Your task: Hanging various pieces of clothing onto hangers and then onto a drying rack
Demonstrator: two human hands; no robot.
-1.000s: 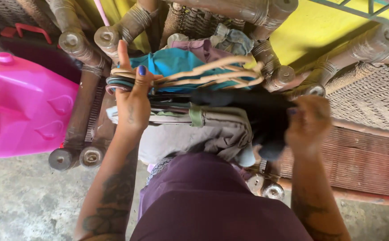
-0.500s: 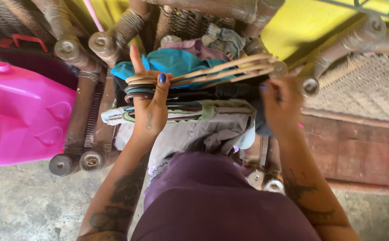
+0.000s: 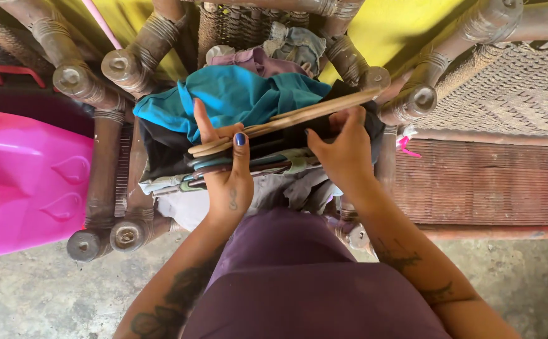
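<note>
My left hand (image 3: 228,179) is clenched around the hook ends of a bunch of hangers (image 3: 267,135), wooden ones on top and darker ones under them, held over the front of a cane chair (image 3: 107,157). My right hand (image 3: 343,147) grips the other end of the same bunch, fingers curled into dark cloth (image 3: 161,150) hanging there. Several garments already sit on the hangers, as far as I can judge: a teal one (image 3: 236,94) draped over the top, dark and grey ones (image 3: 286,188) below. More clothes (image 3: 286,47) lie loose against the chair's back edge, so I'd say the sorting is partway, with that pile untouched.

No labels or signs show. The one container is a bright pink plastic jug (image 3: 29,182) with moulded heart shapes, on the floor (image 3: 48,295) just beside the chair's left arm. A second cane chair (image 3: 512,94) stands to the right.
</note>
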